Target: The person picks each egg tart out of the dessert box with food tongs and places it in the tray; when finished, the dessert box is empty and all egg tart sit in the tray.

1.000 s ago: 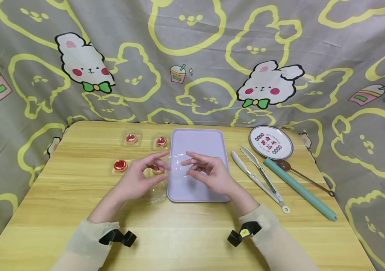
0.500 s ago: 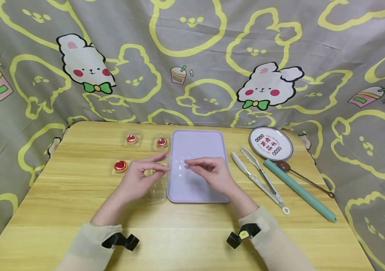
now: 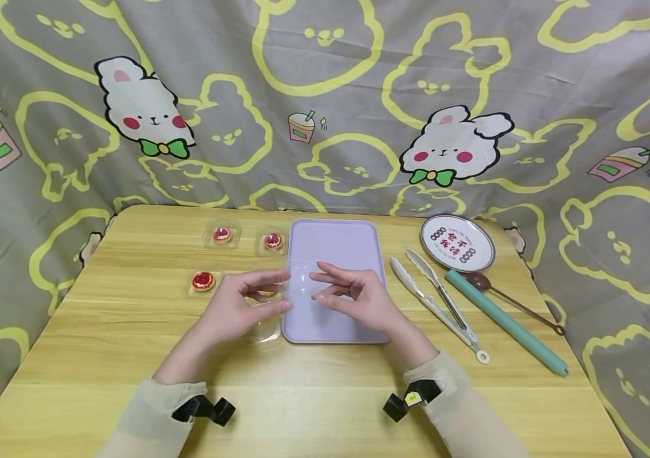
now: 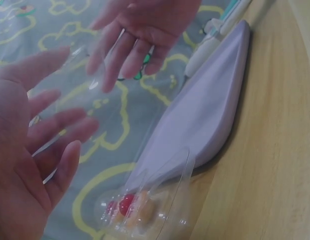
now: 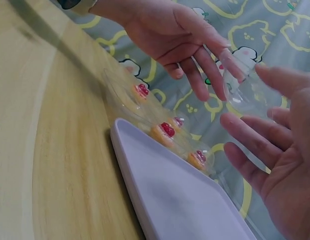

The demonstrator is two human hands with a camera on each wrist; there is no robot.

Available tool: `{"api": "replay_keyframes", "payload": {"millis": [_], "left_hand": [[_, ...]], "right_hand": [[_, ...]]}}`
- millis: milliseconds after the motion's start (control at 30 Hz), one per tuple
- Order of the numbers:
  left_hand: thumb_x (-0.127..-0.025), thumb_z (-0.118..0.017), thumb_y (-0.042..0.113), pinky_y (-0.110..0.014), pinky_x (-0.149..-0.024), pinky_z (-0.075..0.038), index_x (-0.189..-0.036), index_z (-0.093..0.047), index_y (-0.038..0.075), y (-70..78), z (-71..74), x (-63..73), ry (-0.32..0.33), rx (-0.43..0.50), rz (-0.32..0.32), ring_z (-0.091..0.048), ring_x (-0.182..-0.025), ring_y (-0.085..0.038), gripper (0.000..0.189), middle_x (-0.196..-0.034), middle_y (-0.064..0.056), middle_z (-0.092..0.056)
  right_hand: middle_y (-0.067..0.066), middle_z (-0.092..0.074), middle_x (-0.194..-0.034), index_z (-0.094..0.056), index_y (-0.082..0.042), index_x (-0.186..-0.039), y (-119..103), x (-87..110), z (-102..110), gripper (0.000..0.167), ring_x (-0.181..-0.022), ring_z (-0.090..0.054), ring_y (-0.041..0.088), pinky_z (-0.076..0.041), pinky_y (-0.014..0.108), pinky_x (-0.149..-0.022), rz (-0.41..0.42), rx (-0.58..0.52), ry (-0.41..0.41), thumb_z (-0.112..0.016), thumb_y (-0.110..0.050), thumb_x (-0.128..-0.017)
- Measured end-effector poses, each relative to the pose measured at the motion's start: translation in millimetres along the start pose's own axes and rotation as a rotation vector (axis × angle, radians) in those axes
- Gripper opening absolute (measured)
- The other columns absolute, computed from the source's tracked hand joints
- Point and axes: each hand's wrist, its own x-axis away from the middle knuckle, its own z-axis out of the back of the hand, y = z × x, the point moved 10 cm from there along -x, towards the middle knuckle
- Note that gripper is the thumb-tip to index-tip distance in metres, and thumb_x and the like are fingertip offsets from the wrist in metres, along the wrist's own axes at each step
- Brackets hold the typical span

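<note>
A clear domed plastic lid (image 3: pixel 302 280) is held up over the left side of a lilac tray (image 3: pixel 339 242). My left hand (image 3: pixel 228 308) holds its left edge between thumb and fingers. From the opposite side, my right hand (image 3: pixel 362 296) grips the lid's right edge with thumb and fingertips. In the right wrist view, the see-through lid (image 5: pixel 250 95) spans the space between both hands. A small red-topped tart (image 3: pixel 203 280) sits on a clear base left of my left hand. Another tart (image 5: pixel 165 131) lies beside the tray, mostly covered by my left hand in the head view.
Two red-topped tarts, a left one (image 3: pixel 222 235) and a right one (image 3: pixel 273 240), sit in clear packaging at the back. Another clear plastic piece (image 3: pixel 266 331) lies near the tray. Rightward are tongs (image 3: pixel 442 308), a green stick (image 3: pixel 508 323), a brown spoon (image 3: pixel 514 299) and a plate (image 3: pixel 458 243).
Both hands stay over the tray's left side with the lid between them. The fingers have shifted along its edges, closing in and then spreading again, and the lid has tilted.
</note>
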Motion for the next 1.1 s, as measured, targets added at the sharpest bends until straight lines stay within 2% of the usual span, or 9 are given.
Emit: {"api": "replay_keyframes", "payload": {"millis": [233, 500, 567, 733, 833, 967, 1100], "left_hand": [[-0.094, -0.085, 0.018, -0.034, -0.080, -0.063, -0.133, -0.075, 0.013, -2.7, 5.2, 2.3, 0.036, 0.006, 0.007, -0.076, -0.099, -0.015, 0.041, -0.122, -0.005, -0.077], [-0.091, -0.087, 0.013, -0.032, -0.081, -0.063, -0.139, -0.070, 0.006, -9.1, 12.2, 8.9, 0.022, 0.033, 0.010, -0.077, -0.099, -0.018, 0.052, -0.121, -0.016, -0.076], [-0.091, -0.087, 0.014, -0.032, -0.082, -0.063, -0.142, -0.068, 0.007, -9.6, 15.6, 10.8, 0.024, 0.028, 0.008, -0.077, -0.101, -0.020, 0.055, -0.120, -0.013, -0.077], [-0.091, -0.087, 0.019, -0.031, -0.083, -0.062, -0.146, -0.066, 0.016, -10.2, 27.0, 17.0, 0.026, 0.000, 0.028, -0.075, -0.109, -0.027, 0.060, -0.119, -0.003, -0.078], [-0.090, -0.088, 0.015, -0.031, -0.082, -0.063, -0.145, -0.067, 0.014, -9.2, 36.3, 21.2, 0.039, -0.016, 0.016, -0.075, -0.108, -0.030, 0.059, -0.118, -0.004, -0.078], [-0.088, -0.089, 0.011, -0.030, -0.081, -0.063, -0.143, -0.068, 0.008, -8.7, 50.6, 28.6, 0.067, -0.055, -0.005, -0.077, -0.103, -0.026, 0.058, -0.117, -0.008, -0.078], [-0.088, -0.089, 0.010, -0.027, -0.081, -0.062, -0.142, -0.068, 0.009, -12.6, 64.5, 38.6, 0.091, -0.070, 0.020, -0.076, -0.103, -0.019, 0.058, -0.117, -0.008, -0.078]], "right_hand": [[0.022, -0.069, -0.132, -0.056, 0.005, -0.149, 4.3, -2.4, -4.5, 0.054, -0.101, -0.077, 0.025, -0.061, 0.039, -0.093, -0.053, 0.030, 0.023, -0.072, 0.007, -0.097], [0.024, -0.069, -0.132, -0.059, 0.001, -0.148, 1.8, -10.5, -14.4, 0.061, -0.094, -0.078, 0.025, -0.062, 0.035, -0.089, -0.064, 0.066, 0.026, -0.079, 0.007, -0.091], [0.021, -0.070, -0.131, -0.059, 0.001, -0.148, 1.2, -13.1, -17.8, 0.061, -0.093, -0.078, 0.025, -0.062, 0.035, -0.089, -0.064, 0.066, 0.024, -0.080, 0.006, -0.091], [0.021, -0.070, -0.131, -0.057, 0.003, -0.149, 2.7, -19.4, -28.1, 0.063, -0.094, -0.078, 0.026, -0.061, 0.039, -0.093, -0.070, 0.053, 0.001, -0.080, 0.007, -0.091], [0.024, -0.069, -0.131, -0.055, 0.004, -0.150, 3.6, -24.2, -36.1, 0.064, -0.100, -0.077, 0.028, -0.061, 0.040, -0.095, -0.066, 0.045, -0.020, -0.080, 0.006, -0.091], [0.025, -0.069, -0.130, -0.054, 0.004, -0.150, 3.3, -32.0, -48.4, 0.065, -0.107, -0.074, 0.038, -0.061, 0.041, -0.093, -0.054, 0.017, -0.039, -0.081, 0.005, -0.091], [0.027, -0.069, -0.129, -0.052, 0.007, -0.150, 3.8, -40.8, -63.7, 0.068, -0.109, -0.071, 0.048, -0.062, 0.041, -0.092, -0.064, -0.029, -0.060, -0.081, 0.007, -0.089]]}}
